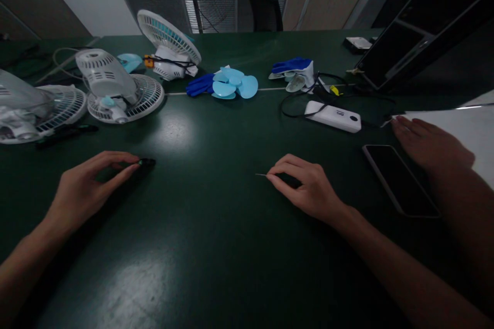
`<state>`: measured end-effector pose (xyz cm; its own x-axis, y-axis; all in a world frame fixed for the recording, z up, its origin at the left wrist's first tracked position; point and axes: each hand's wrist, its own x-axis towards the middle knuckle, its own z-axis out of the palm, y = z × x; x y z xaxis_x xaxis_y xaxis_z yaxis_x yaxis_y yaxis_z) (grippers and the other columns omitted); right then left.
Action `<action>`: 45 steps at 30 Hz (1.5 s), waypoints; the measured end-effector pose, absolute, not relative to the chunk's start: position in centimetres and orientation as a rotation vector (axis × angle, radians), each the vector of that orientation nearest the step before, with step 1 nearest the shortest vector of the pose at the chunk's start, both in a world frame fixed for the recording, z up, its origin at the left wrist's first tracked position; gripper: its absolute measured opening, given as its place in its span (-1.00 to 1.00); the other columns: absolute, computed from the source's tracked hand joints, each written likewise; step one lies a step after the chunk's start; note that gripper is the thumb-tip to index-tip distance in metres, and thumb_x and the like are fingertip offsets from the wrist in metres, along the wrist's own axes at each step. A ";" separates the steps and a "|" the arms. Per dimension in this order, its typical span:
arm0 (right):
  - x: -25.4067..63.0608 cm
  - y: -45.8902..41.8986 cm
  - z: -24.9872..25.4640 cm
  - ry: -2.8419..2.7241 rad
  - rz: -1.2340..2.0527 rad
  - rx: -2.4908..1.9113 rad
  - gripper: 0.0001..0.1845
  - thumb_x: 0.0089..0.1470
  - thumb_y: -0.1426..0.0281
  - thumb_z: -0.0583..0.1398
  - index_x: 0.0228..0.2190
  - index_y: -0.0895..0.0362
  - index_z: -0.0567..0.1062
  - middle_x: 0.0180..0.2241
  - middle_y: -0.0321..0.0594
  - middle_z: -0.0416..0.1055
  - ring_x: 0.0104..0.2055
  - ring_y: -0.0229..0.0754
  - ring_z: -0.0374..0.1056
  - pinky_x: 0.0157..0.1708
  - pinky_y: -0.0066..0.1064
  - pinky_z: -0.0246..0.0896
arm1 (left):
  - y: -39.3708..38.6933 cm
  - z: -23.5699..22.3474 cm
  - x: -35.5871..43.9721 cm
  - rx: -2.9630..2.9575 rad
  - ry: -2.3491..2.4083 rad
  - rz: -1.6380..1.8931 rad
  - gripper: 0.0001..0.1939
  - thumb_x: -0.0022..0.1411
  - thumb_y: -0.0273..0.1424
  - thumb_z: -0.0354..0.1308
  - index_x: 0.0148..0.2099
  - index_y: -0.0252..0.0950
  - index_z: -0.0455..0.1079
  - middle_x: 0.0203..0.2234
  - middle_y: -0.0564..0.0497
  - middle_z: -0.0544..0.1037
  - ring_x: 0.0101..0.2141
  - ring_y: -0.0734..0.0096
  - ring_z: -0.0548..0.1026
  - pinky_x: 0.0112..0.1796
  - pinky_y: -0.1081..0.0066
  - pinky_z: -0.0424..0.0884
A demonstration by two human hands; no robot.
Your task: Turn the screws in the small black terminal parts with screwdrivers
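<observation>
Hands (311, 185) pinching thin tool (261, 174), dark piece (147, 162)

The leftmost fan (38, 105) is cut off by the left edge, the white sheet (476, 131) by the right. The dark piece (147, 162) at the left hand (83, 182) is too small to identify. The right hand (309, 185) hides part of a thin-tipped tool (288, 180).

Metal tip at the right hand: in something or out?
Out: the metal tip shows bare beyond the right hand, apart from the dark piece in the left hand.
</observation>
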<state>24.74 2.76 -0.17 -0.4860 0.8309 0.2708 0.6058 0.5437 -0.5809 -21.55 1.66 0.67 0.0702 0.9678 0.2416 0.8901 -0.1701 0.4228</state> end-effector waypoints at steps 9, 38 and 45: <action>24.7 2.7 0.0 -2.257 0.549 -1.160 -0.85 0.28 0.33 0.20 -0.19 0.06 0.58 -0.18 -0.22 0.51 -0.24 -0.24 0.45 -0.28 -0.37 0.39 | 1.6 0.5 -20.8 2.175 1.911 0.765 -0.54 0.24 0.07 0.16 -0.03 -0.14 0.50 -0.13 0.01 0.57 -0.19 0.25 0.53 -0.12 0.31 0.43; 24.6 2.6 0.0 -2.251 0.526 -1.167 -0.85 0.28 0.33 0.19 -0.20 0.05 0.58 -0.19 -0.21 0.52 -0.26 -0.23 0.45 -0.28 -0.36 0.37 | 1.8 0.5 -18.7 1.703 2.142 0.896 -0.58 0.15 0.02 0.26 -0.14 -0.20 0.55 -0.18 -0.02 0.65 -0.14 0.14 0.59 -0.04 0.22 0.48; 24.6 2.6 0.1 -2.265 0.528 -1.172 -0.86 0.28 0.34 0.20 -0.19 0.05 0.57 -0.18 -0.23 0.51 -0.25 -0.25 0.44 -0.27 -0.37 0.37 | 1.4 0.4 -18.9 2.086 2.109 0.729 -0.62 0.29 -0.03 0.11 -0.08 -0.19 0.50 -0.18 -0.02 0.62 -0.17 0.18 0.58 -0.08 0.26 0.45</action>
